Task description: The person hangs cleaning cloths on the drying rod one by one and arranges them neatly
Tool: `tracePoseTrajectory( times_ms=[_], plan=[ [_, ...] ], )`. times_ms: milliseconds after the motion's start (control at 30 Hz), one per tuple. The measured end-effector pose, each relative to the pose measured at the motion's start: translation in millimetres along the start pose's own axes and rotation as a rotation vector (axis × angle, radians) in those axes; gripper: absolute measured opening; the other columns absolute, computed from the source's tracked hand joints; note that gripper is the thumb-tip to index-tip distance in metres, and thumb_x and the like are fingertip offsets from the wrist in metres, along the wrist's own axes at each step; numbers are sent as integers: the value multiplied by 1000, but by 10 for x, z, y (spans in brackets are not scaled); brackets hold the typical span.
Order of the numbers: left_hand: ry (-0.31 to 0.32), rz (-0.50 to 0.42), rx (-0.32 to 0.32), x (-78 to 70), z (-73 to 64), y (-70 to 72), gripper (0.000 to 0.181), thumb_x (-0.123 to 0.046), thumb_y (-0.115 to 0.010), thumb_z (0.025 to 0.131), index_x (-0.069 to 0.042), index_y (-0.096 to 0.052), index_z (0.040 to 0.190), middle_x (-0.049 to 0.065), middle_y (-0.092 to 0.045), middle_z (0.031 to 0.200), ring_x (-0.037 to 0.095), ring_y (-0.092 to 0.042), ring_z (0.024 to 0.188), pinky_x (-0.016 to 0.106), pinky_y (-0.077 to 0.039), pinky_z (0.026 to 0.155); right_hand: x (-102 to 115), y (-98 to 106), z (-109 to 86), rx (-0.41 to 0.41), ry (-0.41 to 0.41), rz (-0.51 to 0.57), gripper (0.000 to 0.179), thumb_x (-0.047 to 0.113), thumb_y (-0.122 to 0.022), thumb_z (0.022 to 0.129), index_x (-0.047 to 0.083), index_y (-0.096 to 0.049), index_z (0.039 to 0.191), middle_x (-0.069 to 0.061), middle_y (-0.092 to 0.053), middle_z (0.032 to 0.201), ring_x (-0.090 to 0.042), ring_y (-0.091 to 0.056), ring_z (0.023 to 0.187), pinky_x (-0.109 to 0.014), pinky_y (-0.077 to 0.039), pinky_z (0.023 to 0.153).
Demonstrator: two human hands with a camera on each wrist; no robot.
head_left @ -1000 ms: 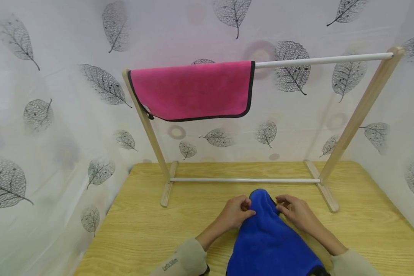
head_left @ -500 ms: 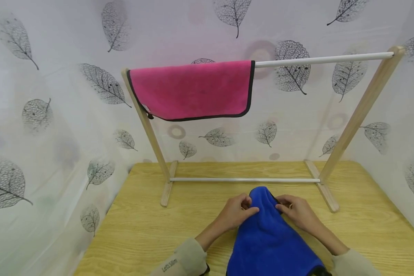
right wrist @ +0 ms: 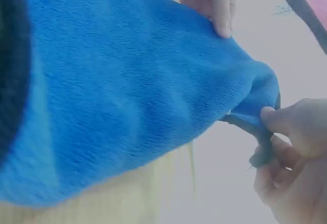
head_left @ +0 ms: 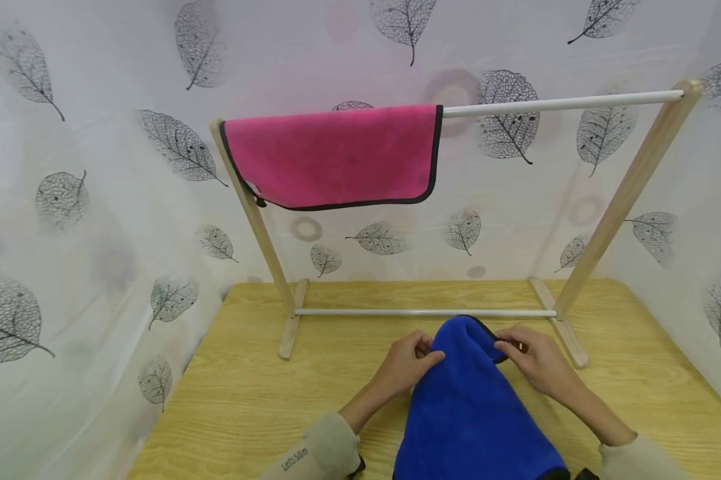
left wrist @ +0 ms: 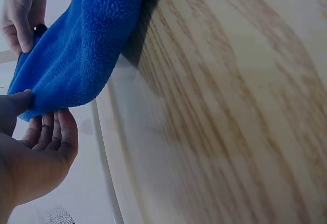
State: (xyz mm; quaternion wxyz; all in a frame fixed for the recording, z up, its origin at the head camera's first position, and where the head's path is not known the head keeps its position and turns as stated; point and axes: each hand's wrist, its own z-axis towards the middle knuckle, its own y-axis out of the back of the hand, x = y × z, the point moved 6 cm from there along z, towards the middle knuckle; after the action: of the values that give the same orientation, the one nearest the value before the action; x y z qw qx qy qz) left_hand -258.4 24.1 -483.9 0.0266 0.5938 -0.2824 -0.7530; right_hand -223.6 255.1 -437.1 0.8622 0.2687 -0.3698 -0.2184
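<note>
Between both hands a blue towel (head_left: 474,413) with black edging hangs toward the front of the table, its far end lifted. My left hand (head_left: 403,365) pinches the towel's left side between thumb and fingers, as the left wrist view also shows. On the right, my right hand (head_left: 537,360) pinches the black-edged far corner; in the right wrist view its thumb and fingers (right wrist: 301,132) press on that dark edge. A fold runs across the cloth near this corner. The towel's near end runs out of the head view.
A drying rack with a white top rail (head_left: 564,104) and wooden posts (head_left: 630,193) stands at the back of the table (head_left: 240,400). Over the rail's left half hangs a pink towel (head_left: 336,160). A low white bar (head_left: 426,312) joins the rack's feet. A leaf-patterned curtain (head_left: 96,227) surrounds the table.
The blue towel's far end has risen toward the low bar. My right hand has moved right and slightly up, drawing the corner outward. The left hand has shifted only a little.
</note>
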Motion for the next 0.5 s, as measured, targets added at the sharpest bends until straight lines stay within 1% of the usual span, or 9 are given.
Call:
tracePoseTrajectory(
  times_ms=[133, 267, 367, 433, 500],
  plan=[
    [-11, -12, -7, -21, 42, 7, 24, -31, -69, 101, -8, -69, 106, -4, -68, 94, 3, -60, 82, 23, -53, 74, 71, 63, 49, 10, 72, -15, 29, -16, -76, 81, 3, -76, 102, 1, -70, 88, -2, -57, 71, -17, -47, 60],
    [-28, -20, -30, -89, 101, 24, 28, -34, -66, 103, -8, -70, 112, -2, -70, 103, 5, -63, 89, 24, -54, 79, 140, 89, 96, 31, 110, -29, 32, -15, -76, 81, 7, -76, 104, 3, -70, 91, -1, -58, 73, -16, -48, 62],
    [-98, -16, -30, -190, 149, 33, 31, -29, -66, 103, -7, -68, 125, 3, -70, 114, 8, -65, 95, 23, -54, 80, 194, 95, 131, 42, 123, -22, 34, -16, -77, 80, 9, -76, 104, 5, -69, 91, -1, -57, 73, -15, -47, 61],
    [-170, 7, -8, -275, 170, 39, 33, -23, -64, 104, -9, -65, 133, 6, -68, 124, 9, -65, 100, 22, -54, 80, 219, 96, 152, 48, 127, -11, 35, -17, -76, 80, 9, -76, 104, 6, -69, 91, -1, -56, 73, -15, -46, 61],
    [-234, 36, 24, -361, 177, 44, 35, -18, -59, 106, -12, -63, 140, 6, -64, 132, 10, -63, 105, 22, -54, 81, 238, 100, 169, 53, 128, -3, 35, -18, -76, 80, 9, -76, 103, 7, -68, 90, 0, -55, 73, -15, -46, 61]
  ],
)
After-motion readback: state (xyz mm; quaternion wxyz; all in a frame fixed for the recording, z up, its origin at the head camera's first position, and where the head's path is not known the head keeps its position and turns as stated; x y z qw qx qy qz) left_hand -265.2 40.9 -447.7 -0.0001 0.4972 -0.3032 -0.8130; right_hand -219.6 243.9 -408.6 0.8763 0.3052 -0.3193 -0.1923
